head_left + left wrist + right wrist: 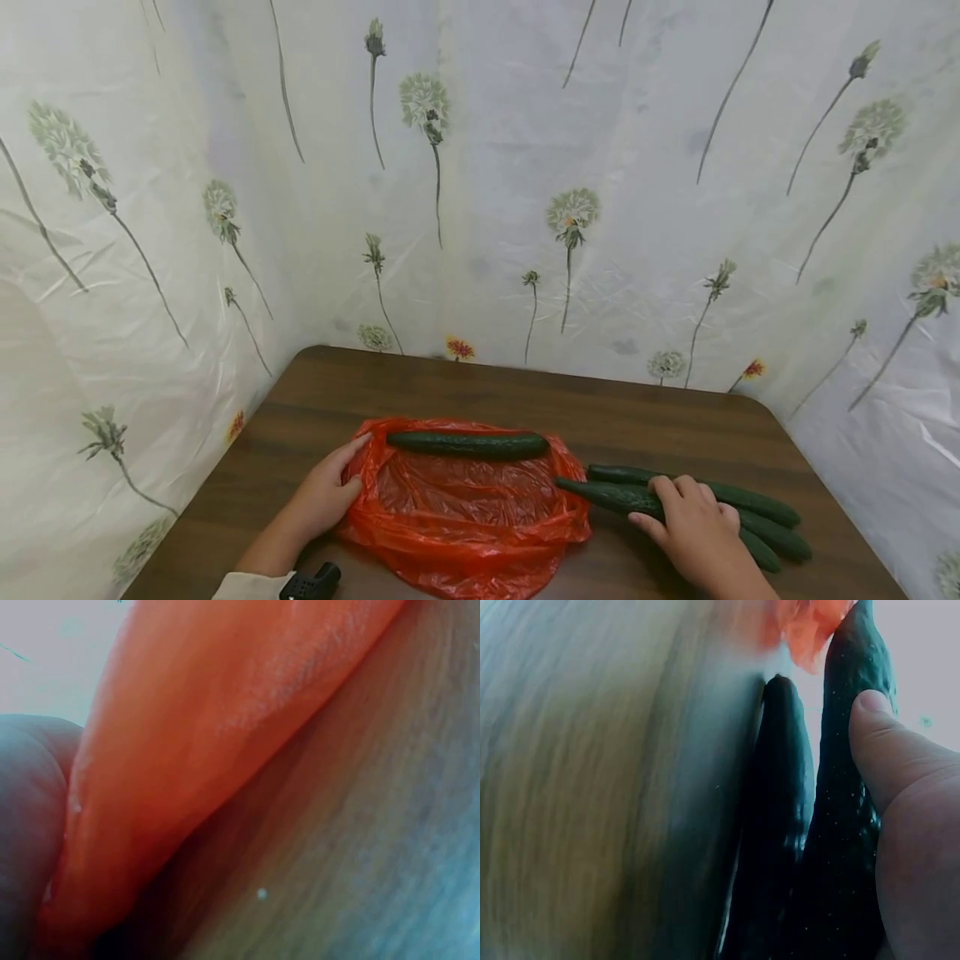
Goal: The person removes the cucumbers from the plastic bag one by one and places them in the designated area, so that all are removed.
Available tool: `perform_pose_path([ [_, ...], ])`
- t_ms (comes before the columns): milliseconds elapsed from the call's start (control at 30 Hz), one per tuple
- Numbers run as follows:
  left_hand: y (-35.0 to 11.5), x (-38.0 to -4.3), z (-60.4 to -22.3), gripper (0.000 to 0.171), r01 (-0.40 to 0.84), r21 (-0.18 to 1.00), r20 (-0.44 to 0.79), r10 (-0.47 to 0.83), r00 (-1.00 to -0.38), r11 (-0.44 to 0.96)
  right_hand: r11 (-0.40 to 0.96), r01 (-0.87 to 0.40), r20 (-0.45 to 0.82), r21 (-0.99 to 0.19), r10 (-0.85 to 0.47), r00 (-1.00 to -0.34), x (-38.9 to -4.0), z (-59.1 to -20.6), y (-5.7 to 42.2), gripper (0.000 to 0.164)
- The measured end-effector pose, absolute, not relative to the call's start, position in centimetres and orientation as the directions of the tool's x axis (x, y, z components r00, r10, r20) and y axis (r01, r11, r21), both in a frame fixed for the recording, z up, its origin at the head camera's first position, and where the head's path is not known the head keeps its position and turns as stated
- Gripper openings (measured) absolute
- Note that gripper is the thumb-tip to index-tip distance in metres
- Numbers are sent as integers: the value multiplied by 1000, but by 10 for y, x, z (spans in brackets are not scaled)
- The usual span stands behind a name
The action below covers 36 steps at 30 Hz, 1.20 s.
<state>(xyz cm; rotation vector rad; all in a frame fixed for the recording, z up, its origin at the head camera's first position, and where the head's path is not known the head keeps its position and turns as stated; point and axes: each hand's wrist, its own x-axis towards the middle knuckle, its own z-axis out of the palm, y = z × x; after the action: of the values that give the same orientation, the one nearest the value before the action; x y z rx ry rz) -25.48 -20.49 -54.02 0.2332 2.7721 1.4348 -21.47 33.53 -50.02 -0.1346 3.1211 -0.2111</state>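
Note:
A red plastic bag [465,546] lies with its mouth spread wide, and one dark green cucumber [468,445] rests along its far inner side. My left hand [324,493] holds the bag's left rim, the thumb on the inner side; its other fingers are partly hidden by the plastic. To the right of the bag, my right hand [699,531] grips another cucumber [611,496], whose narrow tip reaches the bag's right rim. Several more cucumbers [761,505] lie beside and under that hand. In the right wrist view my thumb [889,746] presses along the gripped cucumber [844,795].
The brown wooden table [450,383] has rounded far corners. Behind it and at both sides hangs a pale, flower-printed sheet [495,167]. A black band [310,582] sits on my left wrist.

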Motion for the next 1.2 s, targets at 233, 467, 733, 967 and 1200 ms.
perform_pose_path([
  [233,-206,-255,-541,67,146,810,78,142,-987,568,984,-90,39,-150,-85,-996,-216,-507,344,62],
  [467,-207,-256,-541,67,132,813,62,141,-988,568,983,-103,109,-150,-87,-990,-213,-513,352,60],
  [733,-207,-253,-540,68,106,821,37,133,-990,561,985,-78,40,-153,-73,-997,-213,-512,361,66],
  [967,-206,-252,-540,69,120,822,53,135,-989,556,986,-89,9,-143,-88,-996,-213,-513,366,65],
  [1200,-206,-254,-541,68,128,812,60,137,-989,569,979,-117,34,-166,-112,-993,-214,-519,369,60],
])
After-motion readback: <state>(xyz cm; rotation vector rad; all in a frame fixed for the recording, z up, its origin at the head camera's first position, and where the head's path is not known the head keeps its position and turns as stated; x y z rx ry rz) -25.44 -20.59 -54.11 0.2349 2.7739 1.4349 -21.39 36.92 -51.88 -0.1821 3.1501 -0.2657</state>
